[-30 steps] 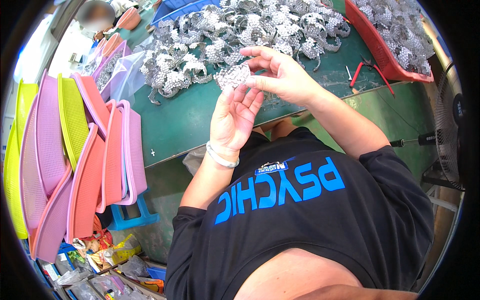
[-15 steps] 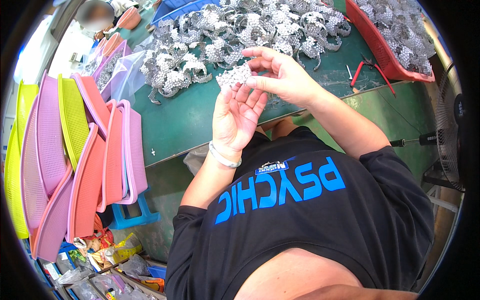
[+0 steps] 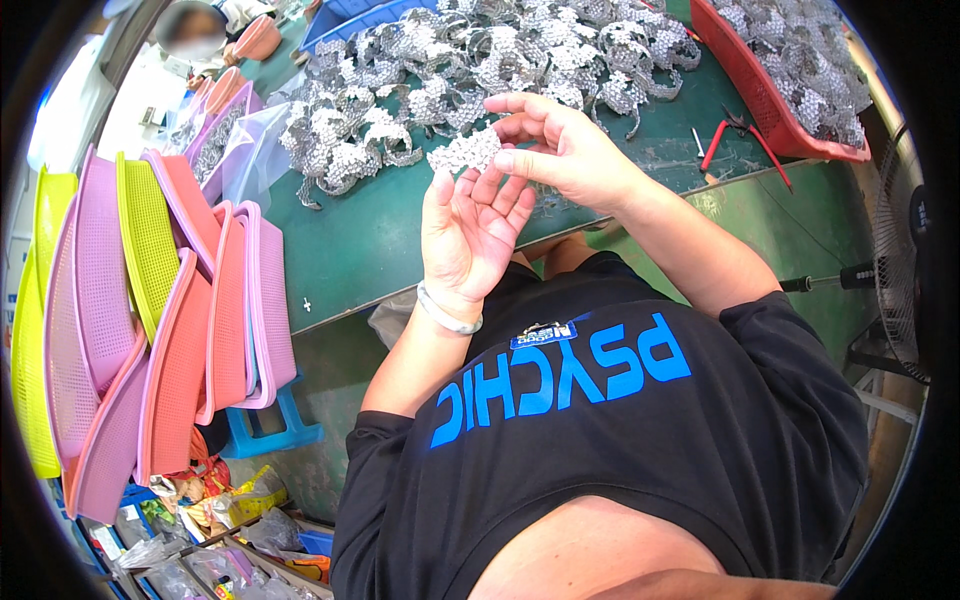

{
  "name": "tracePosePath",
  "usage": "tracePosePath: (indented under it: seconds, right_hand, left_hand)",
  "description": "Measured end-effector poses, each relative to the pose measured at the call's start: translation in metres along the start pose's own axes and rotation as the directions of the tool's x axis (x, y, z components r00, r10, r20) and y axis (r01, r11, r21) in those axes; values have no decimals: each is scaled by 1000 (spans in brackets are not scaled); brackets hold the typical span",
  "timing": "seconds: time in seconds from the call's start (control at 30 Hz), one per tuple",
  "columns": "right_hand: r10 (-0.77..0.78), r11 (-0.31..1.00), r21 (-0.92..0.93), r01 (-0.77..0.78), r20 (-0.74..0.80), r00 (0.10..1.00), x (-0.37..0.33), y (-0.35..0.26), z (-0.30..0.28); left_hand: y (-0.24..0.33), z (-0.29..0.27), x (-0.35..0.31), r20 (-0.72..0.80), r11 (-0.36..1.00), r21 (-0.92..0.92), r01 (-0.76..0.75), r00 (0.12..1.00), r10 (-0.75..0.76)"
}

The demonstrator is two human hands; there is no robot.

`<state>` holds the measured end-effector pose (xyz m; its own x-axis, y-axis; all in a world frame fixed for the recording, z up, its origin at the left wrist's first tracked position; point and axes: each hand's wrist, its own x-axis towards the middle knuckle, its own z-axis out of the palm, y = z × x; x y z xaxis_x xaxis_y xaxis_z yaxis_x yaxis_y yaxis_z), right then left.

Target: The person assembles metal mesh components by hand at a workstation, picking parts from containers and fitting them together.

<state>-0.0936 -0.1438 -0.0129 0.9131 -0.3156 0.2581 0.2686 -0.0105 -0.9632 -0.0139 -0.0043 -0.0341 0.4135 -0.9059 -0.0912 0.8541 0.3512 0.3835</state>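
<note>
Above the near part of the green table (image 3: 370,235), a small silvery-white cuff-like piece (image 3: 464,153) with a honeycomb texture is held up. My right hand (image 3: 560,155) pinches its right end between thumb and fingers. Below it, my left hand (image 3: 470,235) is turned palm up, with thumb apart and fingers loosely bent. Its fingertips reach the piece's lower edge; whether they bear any weight I cannot tell. Behind both hands lies a wide heap of similar curved silver pieces (image 3: 350,150).
A red basket (image 3: 745,85) full of silver pieces stands at the right, beside red-handled pliers (image 3: 714,147). Stacked coloured baskets (image 3: 100,280) fill the left, near a blue stool (image 3: 270,425). A fan (image 3: 895,250) is at far right. Another person (image 3: 195,35) sits far left.
The held piece has tilted slightly and shifted a little left. My left thumb has moved slightly up and outward; my right hand has hardly moved.
</note>
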Motion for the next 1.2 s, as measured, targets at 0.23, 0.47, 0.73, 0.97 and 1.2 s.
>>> tracePosePath:
  seconds: [0.23,0.47,0.73,0.97,1.2]
  right_hand:
    - [4,1000,-4,-4,-9,1000,0,-1,-1]
    - [31,999,28,-32,27,999,-2,-2,0]
    - [28,999,30,-29,40,999,-2,-4,-1]
    - [8,997,73,-9,26,1000,-2,-6,0]
    - [-10,992,129,8,19,1000,-3,-10,1]
  left_hand:
    - [0,-2,1,23,1000,-15,26,999,-25]
    - [0,-3,1,57,998,-19,61,997,-60]
    - [0,-1,0,52,998,-5,58,997,-57]
    - [0,1,-2,59,995,92,36,997,-42]
    - [0,8,-5,-18,931,334,-145,987,160]
